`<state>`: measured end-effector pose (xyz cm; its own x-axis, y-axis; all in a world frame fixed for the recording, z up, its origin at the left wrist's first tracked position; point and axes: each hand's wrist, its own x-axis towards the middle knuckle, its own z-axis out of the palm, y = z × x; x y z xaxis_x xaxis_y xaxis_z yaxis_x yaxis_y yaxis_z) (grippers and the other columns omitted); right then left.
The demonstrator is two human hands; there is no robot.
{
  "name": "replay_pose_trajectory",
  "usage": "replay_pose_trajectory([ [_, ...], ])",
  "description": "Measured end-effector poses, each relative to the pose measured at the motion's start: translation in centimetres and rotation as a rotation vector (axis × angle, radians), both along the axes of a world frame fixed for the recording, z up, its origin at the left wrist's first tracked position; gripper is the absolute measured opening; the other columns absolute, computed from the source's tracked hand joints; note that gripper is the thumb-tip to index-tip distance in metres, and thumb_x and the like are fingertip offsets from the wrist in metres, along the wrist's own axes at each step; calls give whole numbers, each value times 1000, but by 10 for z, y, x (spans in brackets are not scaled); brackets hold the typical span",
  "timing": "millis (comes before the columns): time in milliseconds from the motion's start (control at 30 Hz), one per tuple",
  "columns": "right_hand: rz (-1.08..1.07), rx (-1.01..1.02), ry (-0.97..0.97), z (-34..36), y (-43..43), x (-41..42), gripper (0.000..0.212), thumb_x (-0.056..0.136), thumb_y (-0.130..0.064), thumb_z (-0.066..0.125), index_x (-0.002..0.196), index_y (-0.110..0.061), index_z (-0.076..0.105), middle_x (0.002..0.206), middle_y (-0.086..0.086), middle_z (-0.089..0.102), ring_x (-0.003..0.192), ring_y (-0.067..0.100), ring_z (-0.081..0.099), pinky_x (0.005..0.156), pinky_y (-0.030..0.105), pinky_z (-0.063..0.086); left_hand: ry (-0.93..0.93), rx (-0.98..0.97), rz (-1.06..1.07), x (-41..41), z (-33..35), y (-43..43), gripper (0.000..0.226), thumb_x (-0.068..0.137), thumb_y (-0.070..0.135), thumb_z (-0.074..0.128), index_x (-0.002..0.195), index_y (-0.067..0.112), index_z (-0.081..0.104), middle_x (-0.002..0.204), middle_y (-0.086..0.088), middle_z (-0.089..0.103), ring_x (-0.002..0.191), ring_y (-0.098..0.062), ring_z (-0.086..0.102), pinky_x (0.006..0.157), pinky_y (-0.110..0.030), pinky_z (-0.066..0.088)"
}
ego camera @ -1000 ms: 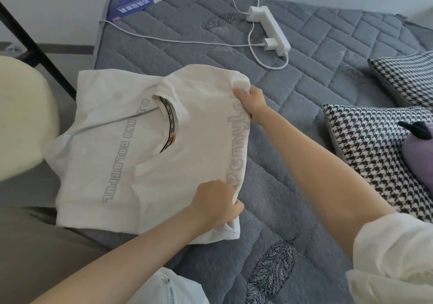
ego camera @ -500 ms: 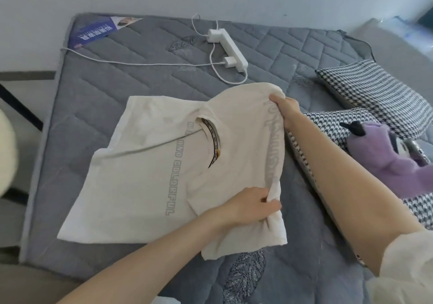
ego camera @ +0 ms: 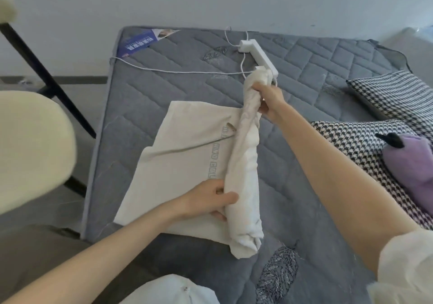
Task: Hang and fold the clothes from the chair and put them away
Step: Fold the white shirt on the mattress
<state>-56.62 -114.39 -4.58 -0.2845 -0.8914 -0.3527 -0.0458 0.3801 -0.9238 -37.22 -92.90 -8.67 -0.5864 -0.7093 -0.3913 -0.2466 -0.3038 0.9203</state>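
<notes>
Item: cream cotton T-shirt w/ grey lettering, on grey quilted mattress, right side bunched in roll. Near end gripped by L hand; far end by R hand. Risk: uneven roll, creased fold; snag on white power strip beyond.

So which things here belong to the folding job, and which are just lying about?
In the job: white T-shirt, gripped by left hand and right hand; cream chair; mattress as work surface.
Lying about: power strip, houndstooth pillows, purple plush toy.
</notes>
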Motion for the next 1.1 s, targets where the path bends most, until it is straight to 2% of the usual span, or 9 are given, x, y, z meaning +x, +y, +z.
replay_pose_trajectory([
  [100, 54, -13, -21, -5, -3, 48, 29, 81, -18, 62, 108, -9, 55, 89, 7, 60, 76, 19, 62, 49, 23, 52, -92, 9, 96, 49, -4, 2, 5, 94, 22, 56, 94, 22, 62, 82, 5, 67, 65, 0, 67, 57, -13, 51],
  [367, 225, 11, -37, -25, -2, 160, 8, 90, -16, 53, 82, -15, 50, 87, 6, 54, 79, 19, 57, 63, 33, 52, -304, 181, 378, 145, -19, 18, 21, 91, 24, 61, 89, 7, 48, 87, -12, 66, 74, -18, 67, 73, -33, 59],
  [433, 306, 34, -115, -34, 4, 177, 10, 92, -11, 52, 100, -16, 51, 88, 8, 53, 73, 19, 56, 66, 36, 52, -310, 236, 452, 158, -25, 19, 16, 92, 17, 59, 91, 7, 47, 89, -13, 63, 71, -18, 64, 69, -32, 60],
  [533, 402, 110, -115, -45, 13, 185, 51, 94, -11, 56, 140, -23, 39, 115, 9, 56, 89, 23, 59, 90, 41, 54, -320, 327, 553, 166, -33, 19, 13, 96, 12, 52, 103, 1, 52, 91, -15, 63, 69, -19, 64, 61, -27, 59],
  [700, 554, -87, 327, -58, 34, 157, 40, 95, -14, 54, 135, -13, 54, 128, 4, 58, 102, 15, 58, 80, 23, 48, -317, 415, 544, 161, -39, 14, 48, 91, 52, 52, 99, 6, 62, 89, -9, 68, 71, -17, 67, 55, -24, 55],
  [800, 711, -181, 637, -75, 60, 124, 38, 96, -19, 52, 134, -17, 56, 137, 1, 55, 122, 16, 53, 96, 20, 38, -472, 251, 384, 154, -45, 12, 39, 79, 43, 73, 95, 13, 54, 92, 2, 62, 80, -11, 62, 50, -22, 50],
  [933, 900, -115, 1054, -104, 87, 78, 48, 97, -29, 48, 144, -30, 41, 155, -6, 27, 146, 19, 18, 117, 49, 6, -725, 61, 248, 155, -53, 5, 49, 78, 37, 73, 107, 13, 42, 107, -2, 55, 85, -13, 53, 53, -21, 41],
  [1000, 786, -114, 950, -108, 93, 61, 45, 97, -25, 48, 142, -29, 44, 153, -5, 33, 141, 22, 28, 115, 48, 23, -798, 20, 217, 154, -51, 4, 50, 78, 39, 72, 107, 12, 41, 108, -5, 55, 86, -16, 54, 52, -23, 40],
  [1100, 504, -177, 675, -99, 92, 51, 32, 98, -16, 47, 128, -21, 59, 128, -1, 58, 111, 17, 55, 85, 22, 41, -1056, -292, 171, 143, -46, 7, 62, 79, 42, 69, 121, 12, 34, 119, -7, 44, 105, -25, 49, 72, -31, 46],
])
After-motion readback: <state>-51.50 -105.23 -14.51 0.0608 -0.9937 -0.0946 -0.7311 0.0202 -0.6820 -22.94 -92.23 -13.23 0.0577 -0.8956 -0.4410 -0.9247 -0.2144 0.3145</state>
